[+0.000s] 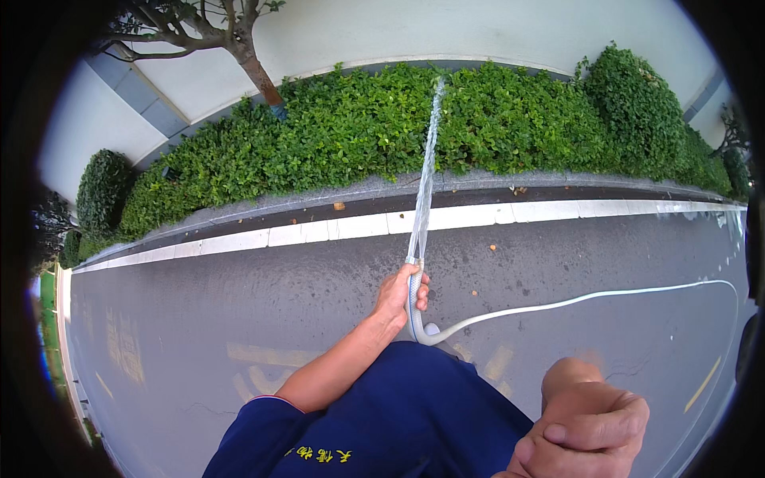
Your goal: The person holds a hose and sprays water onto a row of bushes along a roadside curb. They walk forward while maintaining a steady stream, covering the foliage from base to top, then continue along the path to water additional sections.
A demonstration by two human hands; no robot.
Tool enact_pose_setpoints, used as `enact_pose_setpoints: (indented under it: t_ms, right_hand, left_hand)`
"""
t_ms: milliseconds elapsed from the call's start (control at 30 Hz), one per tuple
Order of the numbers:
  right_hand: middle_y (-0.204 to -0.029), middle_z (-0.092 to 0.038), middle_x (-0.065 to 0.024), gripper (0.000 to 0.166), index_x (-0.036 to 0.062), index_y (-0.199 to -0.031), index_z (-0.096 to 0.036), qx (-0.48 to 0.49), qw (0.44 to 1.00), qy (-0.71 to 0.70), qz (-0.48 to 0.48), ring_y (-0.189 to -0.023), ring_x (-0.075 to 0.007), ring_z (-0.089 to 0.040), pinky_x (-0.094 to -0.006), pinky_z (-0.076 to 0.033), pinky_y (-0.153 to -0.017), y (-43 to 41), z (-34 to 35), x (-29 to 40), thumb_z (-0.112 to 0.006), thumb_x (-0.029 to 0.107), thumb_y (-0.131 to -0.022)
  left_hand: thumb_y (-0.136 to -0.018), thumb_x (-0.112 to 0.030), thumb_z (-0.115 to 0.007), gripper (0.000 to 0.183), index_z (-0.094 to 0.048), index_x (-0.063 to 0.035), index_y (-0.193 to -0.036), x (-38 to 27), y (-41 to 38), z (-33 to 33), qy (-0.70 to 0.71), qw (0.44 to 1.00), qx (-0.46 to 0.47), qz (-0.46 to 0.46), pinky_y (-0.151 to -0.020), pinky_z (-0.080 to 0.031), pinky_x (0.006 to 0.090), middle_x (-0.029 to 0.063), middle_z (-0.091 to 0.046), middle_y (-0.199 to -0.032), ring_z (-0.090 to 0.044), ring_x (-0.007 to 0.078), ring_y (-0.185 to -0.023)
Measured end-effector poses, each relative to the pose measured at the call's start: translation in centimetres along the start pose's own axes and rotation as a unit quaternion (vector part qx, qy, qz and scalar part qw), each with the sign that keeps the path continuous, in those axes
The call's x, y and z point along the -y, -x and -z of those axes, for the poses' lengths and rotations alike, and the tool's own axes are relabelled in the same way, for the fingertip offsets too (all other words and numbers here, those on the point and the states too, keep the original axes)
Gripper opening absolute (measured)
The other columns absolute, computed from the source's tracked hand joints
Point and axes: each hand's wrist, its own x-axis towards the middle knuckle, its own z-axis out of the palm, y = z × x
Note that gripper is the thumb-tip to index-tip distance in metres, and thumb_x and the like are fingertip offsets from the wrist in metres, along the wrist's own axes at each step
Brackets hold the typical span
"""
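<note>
My left hand (403, 291) is shut around the open end of a pale, translucent hose (416, 313) with a blue stripe. A stream of water (428, 161) shoots from the hose mouth, away from me, and meets the green hedge (358, 131). Below my hand the hose bends in front of my dark blue shirt, then runs off to the right over the asphalt. Close to the camera at the lower right is my right hand (588, 424), its fingers curled in and nothing visible in them. It is apart from the hose.
A white-painted kerb (358, 226) and a grey stone edging (334, 194) lie between the road (299, 287) and the hedge. A small tree (257, 71) stands at the upper left before a pale wall (418, 30). Rounded shrubs rise at both sides. Dry leaves and faded yellow markings dot the ground.
</note>
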Motion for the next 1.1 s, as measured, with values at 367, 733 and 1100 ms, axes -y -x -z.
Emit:
enact_pose_setpoints:
  t_ms: [367, 733, 1100]
  right_hand:
    - [-0.126, -0.060, -0.0164, 0.063, 0.0068, -0.130, -0.052, 0.425, 0.740, 0.094, -0.513, -0.119, -0.0361, -0.055, -0.0415, -0.044, -0.103, 44.1, -13.0, -21.3, -0.060, 0.006, -0.068]
    - [-0.118, -0.058, -0.0159, 0.049, 0.0097, -0.114, -0.060, 0.281, 0.810, 0.114, -0.502, -0.112, -0.0372, -0.055, -0.0440, -0.048, -0.092, 51.1, -15.7, -22.3, -0.076, 0.030, -0.073]
    - [-0.086, -0.068, -0.0224, 0.043, 0.0049, -0.085, -0.068, 0.442, 0.739, 0.094, -0.500, -0.085, -0.0442, -0.065, -0.0486, -0.052, -0.076, 46.4, -20.7, -18.9, -0.075, 0.046, -0.075]
  left_hand:
    - [-0.093, -0.027, -0.050, 0.026, -0.053, -0.0017, -0.089, -2.6, 3.8, -1.2, 0.073, 0.997, 0.011, -0.021, -0.052, -0.042, 0.0346, 0.0066, -0.048, -0.060, -0.046, 0.0188, -0.050]
    - [-0.094, -0.033, -0.051, 0.029, -0.053, -0.0048, -0.089, -3.6, 10.0, -1.2, 0.195, 0.978, -0.038, -0.064, -0.061, -0.042, 0.0374, 0.0067, -0.048, -0.059, -0.045, 0.0220, -0.051]
    - [-0.093, -0.029, -0.053, 0.024, -0.053, -0.0057, -0.090, -8.2, 16.0, 12.5, 0.313, 0.937, -0.042, -0.148, -0.057, -0.041, 0.0354, 0.0073, -0.048, -0.061, -0.045, 0.0198, -0.053]
